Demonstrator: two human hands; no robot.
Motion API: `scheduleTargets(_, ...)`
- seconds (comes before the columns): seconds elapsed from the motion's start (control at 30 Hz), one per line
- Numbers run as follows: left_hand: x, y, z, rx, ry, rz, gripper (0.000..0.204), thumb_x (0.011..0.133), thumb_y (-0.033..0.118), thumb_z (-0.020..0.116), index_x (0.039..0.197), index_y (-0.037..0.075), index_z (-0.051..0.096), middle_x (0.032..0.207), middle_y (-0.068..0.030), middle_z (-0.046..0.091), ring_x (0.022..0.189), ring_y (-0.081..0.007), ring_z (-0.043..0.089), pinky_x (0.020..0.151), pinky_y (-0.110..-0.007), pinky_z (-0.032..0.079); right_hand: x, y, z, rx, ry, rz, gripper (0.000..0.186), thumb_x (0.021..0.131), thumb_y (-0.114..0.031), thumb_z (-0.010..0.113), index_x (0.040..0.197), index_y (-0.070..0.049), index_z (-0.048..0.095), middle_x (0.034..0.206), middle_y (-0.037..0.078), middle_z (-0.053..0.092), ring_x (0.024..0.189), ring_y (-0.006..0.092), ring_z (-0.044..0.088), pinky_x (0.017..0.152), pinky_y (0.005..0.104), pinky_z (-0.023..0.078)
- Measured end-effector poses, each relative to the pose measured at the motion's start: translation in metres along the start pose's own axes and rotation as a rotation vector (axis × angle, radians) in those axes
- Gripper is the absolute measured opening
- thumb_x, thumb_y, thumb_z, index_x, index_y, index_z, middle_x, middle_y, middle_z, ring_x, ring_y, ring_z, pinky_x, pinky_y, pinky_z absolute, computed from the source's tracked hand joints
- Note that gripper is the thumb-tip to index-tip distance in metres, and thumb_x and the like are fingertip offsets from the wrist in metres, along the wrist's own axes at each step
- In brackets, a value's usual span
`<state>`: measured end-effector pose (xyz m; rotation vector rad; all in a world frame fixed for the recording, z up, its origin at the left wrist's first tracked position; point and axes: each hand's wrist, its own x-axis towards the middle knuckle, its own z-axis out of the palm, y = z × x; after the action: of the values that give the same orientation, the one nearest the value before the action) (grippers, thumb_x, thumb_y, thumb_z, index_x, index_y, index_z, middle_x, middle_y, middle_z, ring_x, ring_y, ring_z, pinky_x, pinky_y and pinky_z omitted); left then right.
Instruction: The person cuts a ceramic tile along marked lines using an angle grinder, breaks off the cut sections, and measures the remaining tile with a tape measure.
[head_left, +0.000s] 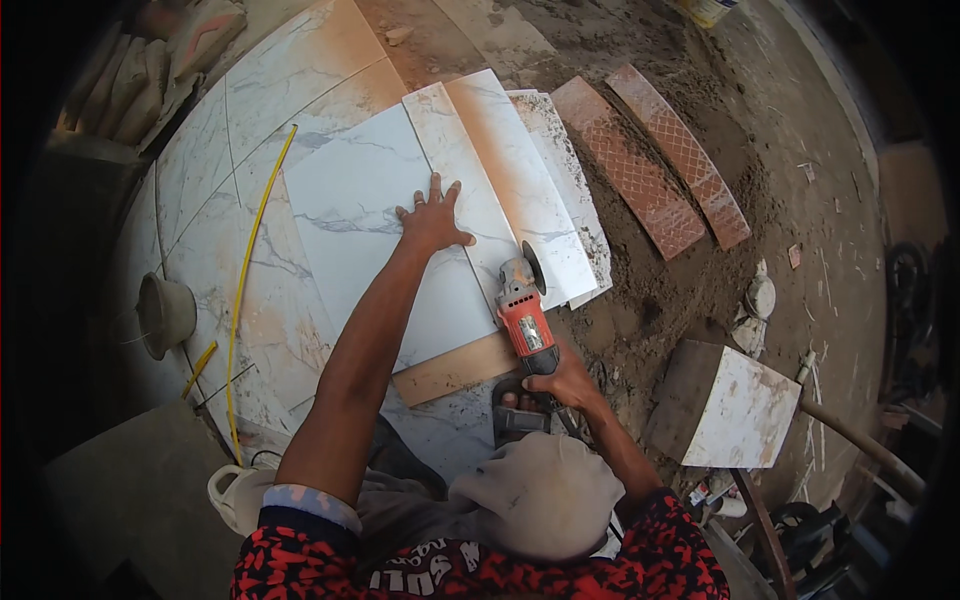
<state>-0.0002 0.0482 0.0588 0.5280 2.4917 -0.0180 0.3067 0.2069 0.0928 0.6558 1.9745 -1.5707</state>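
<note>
My left hand (432, 221) lies flat with its fingers spread, pressing on a large white marble-patterned tile (350, 240) near the seam with a narrower tile strip (465, 190). In my right hand (566, 378) is a red angle grinder (527, 322), gripped round its dark rear end. The grinder's disc (534, 267) stands on edge at the right side of the strip, over another white tile (545, 215) with an orange-brown stain; whether it touches cannot be made out. A brown board or tile (455, 369) shows beneath the large tile's near edge.
A yellow tape measure (255, 240) lies extended on the tiled floor at left, near a grey bucket (167, 316). Two reddish patterned tile strips (632, 165) rest on dirt at right. A white-faced block (742, 408) stands nearer, beside a wooden handle (862, 447). My sandalled foot (520, 405) is close below the grinder.
</note>
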Motion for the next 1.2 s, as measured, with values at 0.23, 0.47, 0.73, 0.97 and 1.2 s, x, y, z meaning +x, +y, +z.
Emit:
scheduleTargets(0.23, -0.001, 0.003, 0.003, -0.018, 0.002, -0.002, 0.116, 0.063, 0.052, 0.084, 0.155, 0.028, 0.02, 0.164, -0.012, 0.004, 0.143, -0.046, 0.024, 0.106, -0.073, 0.026, -0.003, 0.008, 0.001, 0.068, -0.011, 0.025, 0.079, 0.06, -0.023, 0.082, 0.128, 0.0, 0.05, 0.114, 0.017, 0.062, 0.108, 0.029, 0.06, 0.095, 0.037, 0.046)
scheduleTargets(0.47, -0.002, 0.002, 0.002, -0.044, 0.013, -0.002, 0.115, 0.062, 0.05, 0.085, 0.155, 0.029, 0.021, 0.164, -0.0119, 0.004, 0.144, -0.0455, 0.023, 0.106, -0.074, 0.025, -0.009, 0.007, 0.001, 0.124, -0.031, 0.061, 0.078, 0.061, -0.019, 0.083, 0.129, 0.0, 0.05, 0.114, 0.015, 0.063, 0.108, 0.0274, 0.06, 0.095, 0.0363, 0.046)
scheduleTargets(0.73, -0.001, 0.003, 0.002, -0.059, 0.01, 0.007, 0.115, 0.06, 0.049, 0.084, 0.155, 0.029, 0.021, 0.164, -0.0126, 0.004, 0.143, -0.0464, 0.024, 0.104, -0.075, 0.025, -0.015, 0.016, 0.005, 0.147, -0.009, 0.043, 0.079, 0.06, -0.016, 0.082, 0.13, 0.001, 0.049, 0.114, 0.014, 0.062, 0.105, 0.026, 0.059, 0.095, 0.0369, 0.046)
scheduleTargets(0.97, -0.003, -0.001, 0.001, -0.023, 0.01, -0.003, 0.114, 0.061, 0.051, 0.083, 0.154, 0.029, 0.021, 0.164, -0.0111, 0.003, 0.143, -0.0457, 0.025, 0.104, -0.074, 0.026, -0.022, 0.007, 0.005, 0.134, -0.039, 0.067, 0.078, 0.06, -0.014, 0.081, 0.13, 0.0, 0.049, 0.114, 0.013, 0.062, 0.104, 0.0256, 0.06, 0.094, 0.0369, 0.046)
scheduleTargets(1.2, -0.008, 0.004, -0.005, -0.034, -0.013, -0.009, 0.112, 0.066, 0.049, 0.083, 0.156, 0.03, 0.018, 0.164, -0.0096, 0.002, 0.144, -0.0435, 0.022, 0.107, -0.073, 0.024, -0.028, 0.015, 0.006, 0.115, -0.02, 0.075, 0.079, 0.061, -0.013, 0.08, 0.132, -0.001, 0.047, 0.113, 0.013, 0.063, 0.102, 0.0263, 0.06, 0.093, 0.0374, 0.047)
